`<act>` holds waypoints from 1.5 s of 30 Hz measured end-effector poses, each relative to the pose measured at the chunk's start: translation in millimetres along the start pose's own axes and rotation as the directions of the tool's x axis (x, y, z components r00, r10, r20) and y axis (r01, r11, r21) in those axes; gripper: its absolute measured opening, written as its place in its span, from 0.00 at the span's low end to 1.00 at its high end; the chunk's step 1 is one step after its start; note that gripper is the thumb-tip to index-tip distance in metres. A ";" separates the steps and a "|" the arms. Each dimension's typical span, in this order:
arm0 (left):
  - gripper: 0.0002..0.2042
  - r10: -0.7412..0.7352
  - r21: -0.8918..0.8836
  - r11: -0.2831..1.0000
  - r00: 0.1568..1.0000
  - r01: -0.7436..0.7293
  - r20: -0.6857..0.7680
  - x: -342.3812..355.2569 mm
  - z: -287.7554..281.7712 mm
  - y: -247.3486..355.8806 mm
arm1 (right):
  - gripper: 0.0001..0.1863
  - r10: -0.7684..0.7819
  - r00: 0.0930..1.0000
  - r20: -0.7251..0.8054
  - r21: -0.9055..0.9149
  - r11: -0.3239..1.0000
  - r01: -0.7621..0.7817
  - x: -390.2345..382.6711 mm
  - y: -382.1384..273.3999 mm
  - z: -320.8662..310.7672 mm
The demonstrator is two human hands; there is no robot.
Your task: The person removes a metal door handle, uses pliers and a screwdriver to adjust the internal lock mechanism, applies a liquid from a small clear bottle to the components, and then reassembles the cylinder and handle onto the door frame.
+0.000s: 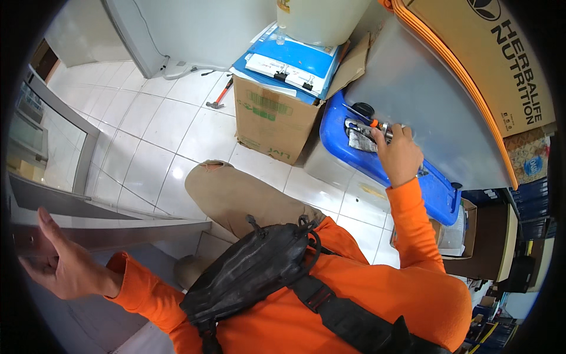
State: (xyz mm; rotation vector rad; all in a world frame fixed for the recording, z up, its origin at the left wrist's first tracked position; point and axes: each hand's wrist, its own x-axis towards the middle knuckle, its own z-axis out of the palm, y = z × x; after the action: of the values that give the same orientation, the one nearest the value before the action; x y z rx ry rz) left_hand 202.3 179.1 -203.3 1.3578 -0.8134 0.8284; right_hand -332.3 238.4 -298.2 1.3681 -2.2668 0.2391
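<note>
My right hand (401, 154) reaches over the blue lid (433, 192) of a clear storage bin. Its fingers curl down around something metallic among a small cluster of tools; what they grip is mostly hidden. Beside the fingertips lie a screwdriver with an orange-and-black handle (369, 121), a round black item (364, 109) and a crumpled silvery-grey piece (361, 140). Far to the left, my left hand (68, 265) is against a grey metal door frame (112, 234), thumb raised and fingers apart.
A cardboard box (271, 121) bears blue folders (298, 56), clipped papers and a whitish tub (321, 20). On the tiled floor behind it lies a hammer (219, 94). A large grey bin (424, 88) with an orange rim stands on the blue lid; a printed carton (466, 35) is beyond.
</note>
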 end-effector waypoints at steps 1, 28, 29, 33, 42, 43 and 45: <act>0.40 -0.003 0.004 1.000 0.999 0.003 0.046 -1.4 -1.6 11.5 | 0.24 0.033 0.999 -0.005 0.006 0.999 -0.033 -1.2 3.9 17.7; 0.27 0.059 -0.167 0.747 0.186 0.644 0.981 -102.2 -69.3 44.6 | 0.14 -0.859 0.510 -0.029 0.913 -0.231 -0.335 -63.4 -240.9 -22.3; 0.29 0.079 -0.128 0.824 0.112 0.553 0.991 -114.3 -62.5 41.7 | 0.14 -0.900 0.435 -0.018 0.882 -0.219 -0.418 -69.6 -247.0 -21.2; 0.32 0.253 -0.248 0.873 0.045 0.420 0.966 -146.2 -52.4 43.5 | 0.10 -0.815 0.559 -0.152 0.957 -0.263 -0.122 -83.3 -260.8 -2.1; 0.27 0.300 -0.234 0.826 -0.048 0.512 0.953 -171.5 -32.2 63.0 | 0.08 -0.664 0.747 -0.013 0.988 0.108 0.113 -61.0 -178.1 12.2; 0.25 0.325 -0.289 0.822 0.012 0.491 0.946 -171.0 -31.2 59.9 | 0.07 -0.594 0.805 0.010 0.950 0.256 0.177 -51.1 -157.6 21.4; 0.23 0.345 -0.340 0.820 0.076 0.460 0.936 -167.0 -27.2 51.5 | 0.04 -0.405 0.914 -0.015 0.851 0.475 0.224 -18.5 -109.4 44.4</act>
State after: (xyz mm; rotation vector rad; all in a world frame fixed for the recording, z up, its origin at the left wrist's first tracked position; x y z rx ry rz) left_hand 76.5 202.8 -325.2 1.2096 -1.9106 -0.7477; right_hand -243.8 182.8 -356.2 2.3517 -1.9958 1.2698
